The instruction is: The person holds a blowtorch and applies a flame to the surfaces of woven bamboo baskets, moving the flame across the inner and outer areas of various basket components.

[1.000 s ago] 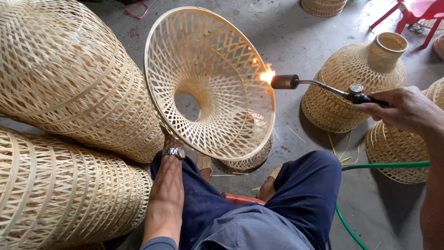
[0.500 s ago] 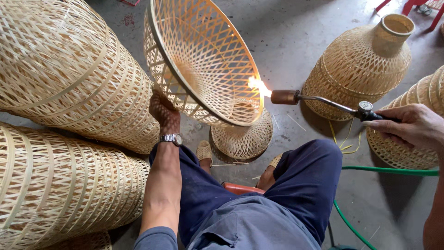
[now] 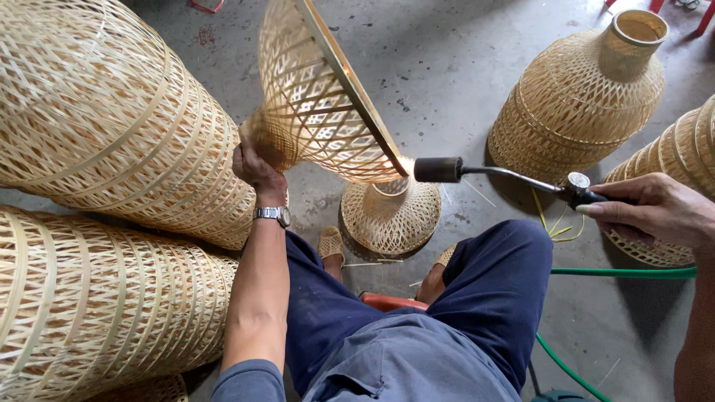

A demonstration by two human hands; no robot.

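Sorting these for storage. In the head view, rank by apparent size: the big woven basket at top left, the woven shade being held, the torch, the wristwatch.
1. big woven basket, though nearness inflates it
2. woven shade
3. torch
4. wristwatch

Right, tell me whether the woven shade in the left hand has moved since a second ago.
Yes. The woven shade has turned: its open mouth faced the camera, and now shows edge-on, rim toward the torch nozzle, above the small basket on the floor.

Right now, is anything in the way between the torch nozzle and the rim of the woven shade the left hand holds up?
Nothing visible. The right hand holds the gas torch, and its nozzle sits right at the lower rim of the woven bamboo shade, gripped at its narrow neck by the left hand. Another small shade stands on the floor below, clear.
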